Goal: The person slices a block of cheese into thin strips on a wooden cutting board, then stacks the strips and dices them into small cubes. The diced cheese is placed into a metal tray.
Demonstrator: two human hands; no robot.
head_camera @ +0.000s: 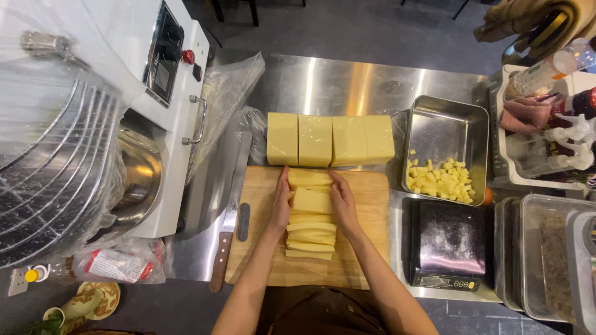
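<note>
While both bare hands press in from either side, a row of pale yellow slabs [310,223] is squared up on the wooden cutting board [366,248] at the near edge of the steel counter [335,80]. The left hand [280,208] lies flat along the left face of the stack, fingers straight and close together; the right hand [343,205] mirrors it on the right face, fingers likewise extended, so the slabs are pinched between two palms rather than gripped. The step in hand looks to be gathering sliced butter or cheese (which of the two cannot be told from this height) into a tidy block; the next move would likely call for a blade, and for the stack to stay aligned once a hand lets go. A long knife [230,217] with a wooden handle rests just off the board's left edge, untouched, a small dark bar [243,221] beside it. Just beyond the board's far edge sit four uncut blocks [330,139] side by side on clear wrap. At the counter's right, a steel tray [447,133] holds small cubes [442,182] of the same stuff in its near corner, with a film-covered digital scale [448,245] in front of it. A white mixer [167,93] with its steel bowl, draped in plastic, fills the left end.
</note>
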